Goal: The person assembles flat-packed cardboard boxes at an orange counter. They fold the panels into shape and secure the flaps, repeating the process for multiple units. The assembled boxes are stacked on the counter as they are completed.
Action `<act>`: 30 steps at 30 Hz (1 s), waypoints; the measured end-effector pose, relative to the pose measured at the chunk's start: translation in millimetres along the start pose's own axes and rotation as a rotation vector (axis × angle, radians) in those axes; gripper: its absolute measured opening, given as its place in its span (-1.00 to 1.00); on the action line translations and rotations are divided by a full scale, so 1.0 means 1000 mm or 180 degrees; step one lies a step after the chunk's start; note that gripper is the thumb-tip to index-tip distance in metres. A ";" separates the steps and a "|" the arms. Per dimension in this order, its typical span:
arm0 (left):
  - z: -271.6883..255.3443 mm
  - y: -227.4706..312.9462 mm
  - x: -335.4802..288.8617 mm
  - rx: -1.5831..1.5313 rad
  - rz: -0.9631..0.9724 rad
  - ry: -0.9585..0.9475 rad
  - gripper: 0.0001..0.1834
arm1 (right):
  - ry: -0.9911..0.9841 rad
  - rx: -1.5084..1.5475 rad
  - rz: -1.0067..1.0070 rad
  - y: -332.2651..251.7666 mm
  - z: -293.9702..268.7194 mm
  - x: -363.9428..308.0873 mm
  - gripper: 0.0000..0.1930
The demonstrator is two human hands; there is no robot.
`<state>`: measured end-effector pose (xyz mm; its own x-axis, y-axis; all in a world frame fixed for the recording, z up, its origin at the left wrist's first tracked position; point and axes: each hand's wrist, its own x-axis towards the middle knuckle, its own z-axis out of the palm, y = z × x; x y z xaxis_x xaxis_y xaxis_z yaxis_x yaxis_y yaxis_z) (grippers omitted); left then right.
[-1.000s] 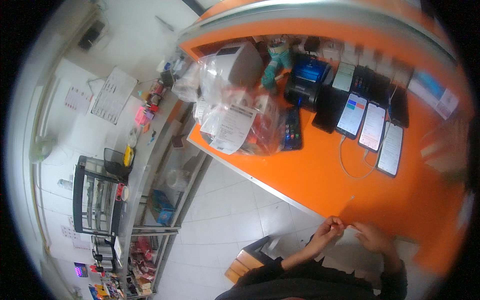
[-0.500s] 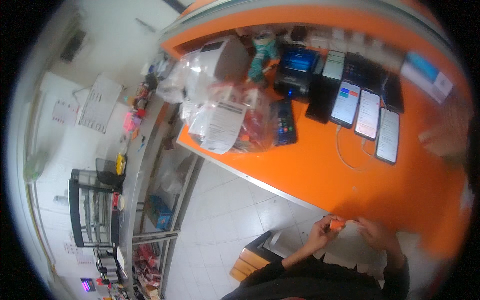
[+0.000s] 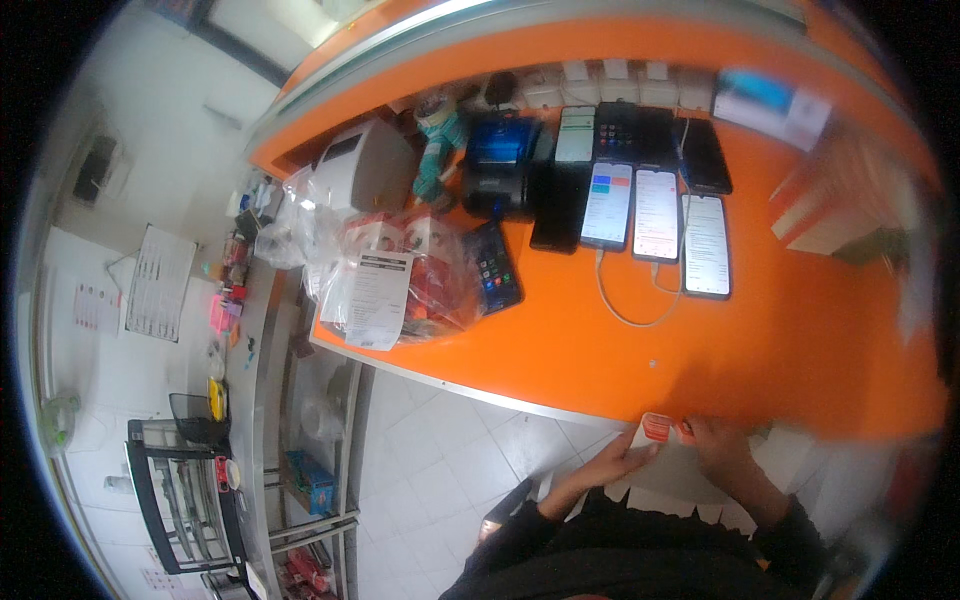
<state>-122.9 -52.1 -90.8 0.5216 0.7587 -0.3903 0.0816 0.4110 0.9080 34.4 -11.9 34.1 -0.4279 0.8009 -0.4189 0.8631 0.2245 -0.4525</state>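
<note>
While my left hand (image 3: 622,463) is closed on a small white-and-orange packet (image 3: 656,430) at the near edge of the orange tabletop (image 3: 560,350), my right hand (image 3: 716,447) is just beside it, grip impossible to tell; a slackened hold could, I judge, drop the packet to the tiled floor (image 3: 440,460). Surface: phones (image 3: 656,215), white cable (image 3: 622,321), clear plastic bag (image 3: 455,310), blue-and-black device (image 3: 498,150). Room: pale wall (image 3: 190,190), metal shelf unit (image 3: 265,385) on the left.
</note>
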 end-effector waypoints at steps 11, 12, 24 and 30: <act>-0.017 0.090 -0.003 0.0033 0.0112 0.1441 -0.62 | 0.2969 -0.0370 0.1240 0.137 -0.005 -0.037 -0.67; -0.022 0.105 -0.002 -0.0176 -0.0306 0.1335 -0.63 | 0.3029 -0.0330 0.1642 0.163 0.005 -0.045 -0.67; -0.045 0.083 -0.023 -0.0141 0.0389 0.1496 -0.57 | 0.1950 0.2208 0.0854 0.230 0.024 -0.028 -0.63; -0.054 0.049 -0.041 0.0077 0.0825 0.2841 -0.71 | 0.1461 0.2816 -0.0182 0.143 0.003 -0.028 -0.61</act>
<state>-186.0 -35.3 -38.5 -0.3199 0.9373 -0.1386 0.0768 0.1714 0.9822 169.1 -4.0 -21.6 -0.1564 0.9806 -0.1179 0.2541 -0.0754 -0.9642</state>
